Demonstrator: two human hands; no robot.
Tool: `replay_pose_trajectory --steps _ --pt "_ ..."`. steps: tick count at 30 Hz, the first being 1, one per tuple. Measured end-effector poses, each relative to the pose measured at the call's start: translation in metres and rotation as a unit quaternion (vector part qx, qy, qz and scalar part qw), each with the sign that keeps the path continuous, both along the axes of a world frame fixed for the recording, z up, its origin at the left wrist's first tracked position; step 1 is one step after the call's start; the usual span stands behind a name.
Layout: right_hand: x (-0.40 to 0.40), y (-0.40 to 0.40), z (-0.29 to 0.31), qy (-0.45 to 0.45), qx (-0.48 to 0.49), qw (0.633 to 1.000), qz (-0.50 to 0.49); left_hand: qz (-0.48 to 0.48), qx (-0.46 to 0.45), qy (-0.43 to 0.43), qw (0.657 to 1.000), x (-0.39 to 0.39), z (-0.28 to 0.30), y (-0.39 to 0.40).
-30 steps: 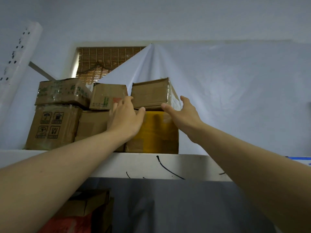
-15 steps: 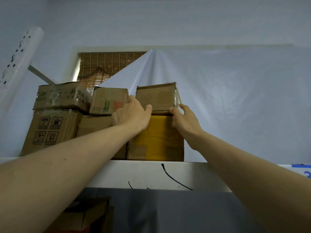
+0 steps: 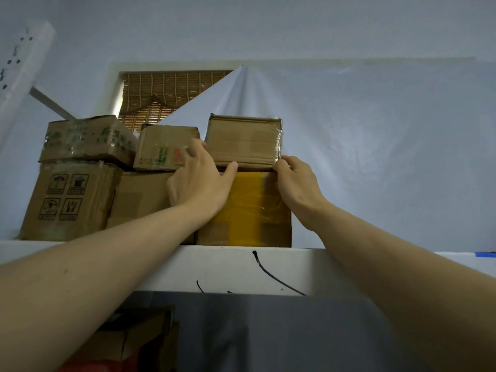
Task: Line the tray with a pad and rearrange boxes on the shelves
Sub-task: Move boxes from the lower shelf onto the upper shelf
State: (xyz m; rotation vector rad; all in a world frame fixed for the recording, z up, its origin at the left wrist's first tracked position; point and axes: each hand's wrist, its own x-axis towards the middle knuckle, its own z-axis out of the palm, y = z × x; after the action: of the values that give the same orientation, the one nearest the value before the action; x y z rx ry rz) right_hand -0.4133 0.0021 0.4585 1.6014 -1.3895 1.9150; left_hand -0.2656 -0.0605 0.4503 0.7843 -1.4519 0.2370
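Note:
A small brown cardboard box (image 3: 244,140) sits on top of a box wrapped in yellow tape (image 3: 247,210) on the high white shelf (image 3: 241,267). My left hand (image 3: 201,181) grips the small box's lower left corner, thumb under its front edge and fingers up its left side. At the lower right corner my right hand (image 3: 295,183) holds the box with curled fingers. No tray or pad is in view.
Left of the small box stand a printed box (image 3: 166,149), a taped box with green writing (image 3: 88,138), a large box with handling symbols (image 3: 67,200) and a plain box (image 3: 139,197). A white sheet (image 3: 375,143) hangs behind. More boxes (image 3: 134,336) lie below the shelf.
Both hands closed in on the small top box and now hold its lower corners. The box has turned to face me squarely.

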Motion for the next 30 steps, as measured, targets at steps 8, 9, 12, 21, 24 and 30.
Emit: replay_pose_trajectory --steps 8,9,12,21,24,30 --pt "0.007 0.013 -0.009 0.047 -0.031 0.996 -0.075 -0.004 0.021 -0.025 0.999 0.008 -0.01 0.011" --pt "0.008 0.017 -0.011 0.058 -0.045 0.993 -0.091 -0.001 0.021 -0.028 0.999 0.01 -0.012 0.014" --pt "0.009 0.035 -0.016 0.085 -0.068 0.988 -0.106 -0.01 0.01 -0.023 1.0 0.017 -0.017 0.029" --pt "-0.022 0.126 -0.076 0.197 -0.137 0.958 -0.157 -0.113 -0.157 -0.045 0.98 0.007 -0.088 0.103" --pt "-0.044 0.167 -0.112 0.22 -0.146 0.951 -0.162 -0.127 -0.174 -0.079 0.973 -0.008 -0.121 0.133" --pt "-0.105 0.242 -0.184 0.225 -0.068 0.953 -0.193 -0.188 -0.111 -0.198 0.956 -0.038 -0.206 0.176"
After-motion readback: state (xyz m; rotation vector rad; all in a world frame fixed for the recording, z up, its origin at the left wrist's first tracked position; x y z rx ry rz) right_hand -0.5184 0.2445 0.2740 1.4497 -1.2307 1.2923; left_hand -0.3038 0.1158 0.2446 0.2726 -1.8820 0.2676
